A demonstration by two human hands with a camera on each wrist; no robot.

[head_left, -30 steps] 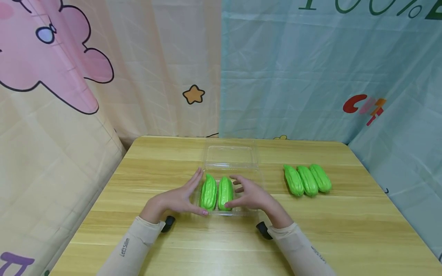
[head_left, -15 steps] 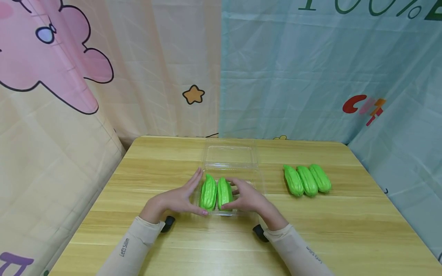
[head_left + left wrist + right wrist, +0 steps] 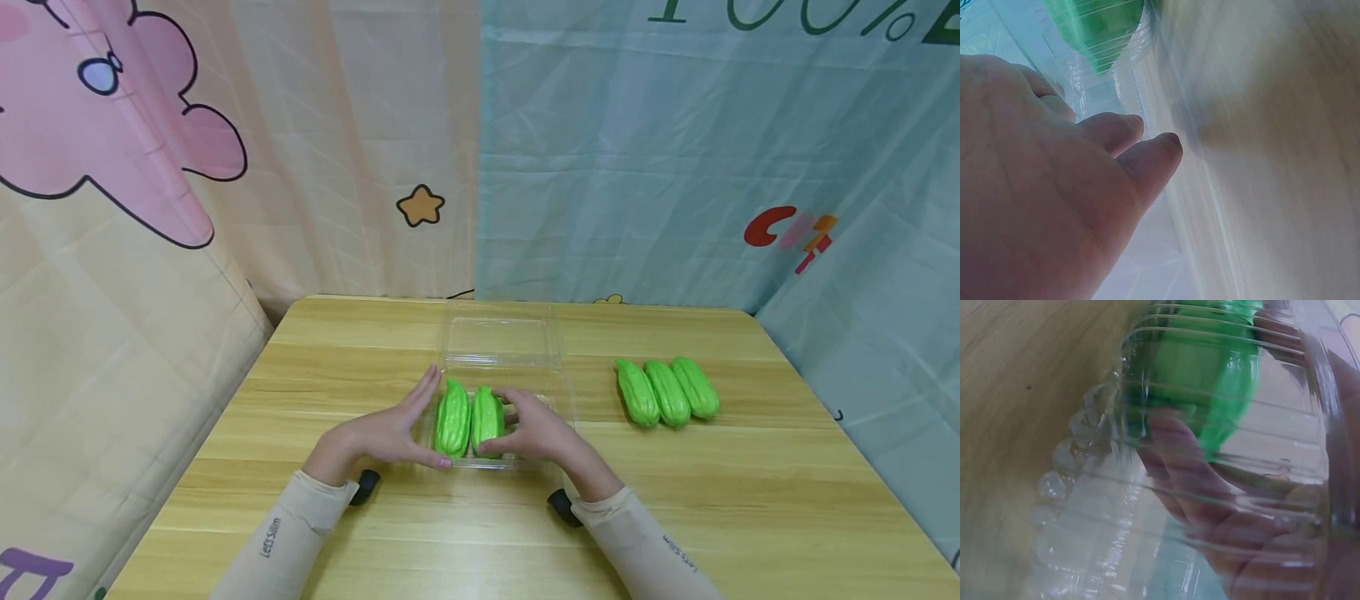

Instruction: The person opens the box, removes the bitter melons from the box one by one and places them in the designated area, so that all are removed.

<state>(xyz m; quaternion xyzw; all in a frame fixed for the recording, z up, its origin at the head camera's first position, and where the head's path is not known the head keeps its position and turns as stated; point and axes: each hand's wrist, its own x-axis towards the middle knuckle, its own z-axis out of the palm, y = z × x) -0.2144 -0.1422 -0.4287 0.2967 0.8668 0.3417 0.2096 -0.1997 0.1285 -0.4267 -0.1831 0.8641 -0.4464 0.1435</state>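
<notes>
Two curtains [image 3: 645, 175] are hanging behind the table [image 3: 750, 500]. Near its middle a clear box [image 3: 517, 463] is lying open, its lid [image 3: 501, 340] pointing to twelve o'clock. At the box's nine o'clock the left hand [image 3: 386, 429] is holding its fingers straight and thumb spread; whether it's touching the wall I can't tell. At three o'clock the right hand [image 3: 536, 429] is gripping the right gourd [image 3: 487, 421] inside the box with thumb and curled fingers. The left gourd [image 3: 453, 421] is lying just beside it, toward nine o'clock. Well apart, three gourds [image 3: 669, 397] are lying side by side near three o'clock.
</notes>
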